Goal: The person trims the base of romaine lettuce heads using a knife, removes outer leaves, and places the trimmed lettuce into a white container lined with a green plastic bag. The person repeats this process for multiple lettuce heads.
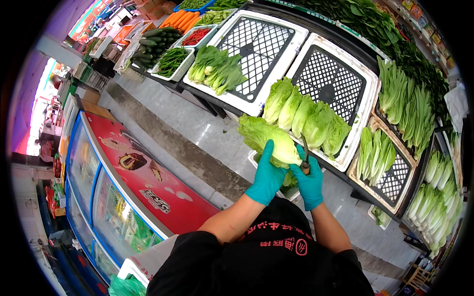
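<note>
Both of my hands wear teal gloves. A head of leafy green lettuce (272, 138) lies in my left hand (267, 175), its leaves towards the upper left and its pale cut end towards the right. My right hand (308, 177) grips the wooden handle of a small knife (305, 151) with a dark, curved blade pointing up. Its fingertips also touch the stem end of the lettuce. Just beyond my hands, a row of several lettuce heads (309, 116) rests along the near edge of a white crate (370, 111) with a black lattice insert.
Bok choy (214, 70) lies on another white crate (255, 105) to the left. Green chillies (172, 61), cucumbers (148, 46) and carrots (180, 19) stand farther left. Leafy greens (376, 153) fill part of a crate at right. A glass-topped freezer (148, 177) stands at my left.
</note>
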### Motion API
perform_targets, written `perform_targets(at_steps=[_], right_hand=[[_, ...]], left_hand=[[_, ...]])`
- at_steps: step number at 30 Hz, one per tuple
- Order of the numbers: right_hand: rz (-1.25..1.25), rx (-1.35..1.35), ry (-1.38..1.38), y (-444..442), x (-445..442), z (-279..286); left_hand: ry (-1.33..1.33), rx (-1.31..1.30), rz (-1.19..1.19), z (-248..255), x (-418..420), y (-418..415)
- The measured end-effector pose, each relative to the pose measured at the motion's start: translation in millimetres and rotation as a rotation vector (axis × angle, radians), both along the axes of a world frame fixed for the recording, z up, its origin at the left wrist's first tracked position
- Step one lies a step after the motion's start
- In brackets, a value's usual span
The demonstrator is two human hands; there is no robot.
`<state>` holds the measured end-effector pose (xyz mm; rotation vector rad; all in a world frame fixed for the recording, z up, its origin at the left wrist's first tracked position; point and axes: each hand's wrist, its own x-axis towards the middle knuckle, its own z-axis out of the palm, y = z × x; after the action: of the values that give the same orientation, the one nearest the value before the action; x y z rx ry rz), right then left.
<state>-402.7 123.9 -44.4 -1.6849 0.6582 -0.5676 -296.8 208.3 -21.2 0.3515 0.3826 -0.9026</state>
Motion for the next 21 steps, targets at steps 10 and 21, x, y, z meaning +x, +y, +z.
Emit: perform_targets(at_steps=[10, 21], right_hand=[[0.231, 0.437, 0.242, -74, -14, 76], [0.147, 0.107, 0.259, -26, -53, 51]], left_hand=[[-1.178, 0.47, -1.001, 128, 53, 85], [-0.819, 0.441, -1.285, 52, 35, 41]])
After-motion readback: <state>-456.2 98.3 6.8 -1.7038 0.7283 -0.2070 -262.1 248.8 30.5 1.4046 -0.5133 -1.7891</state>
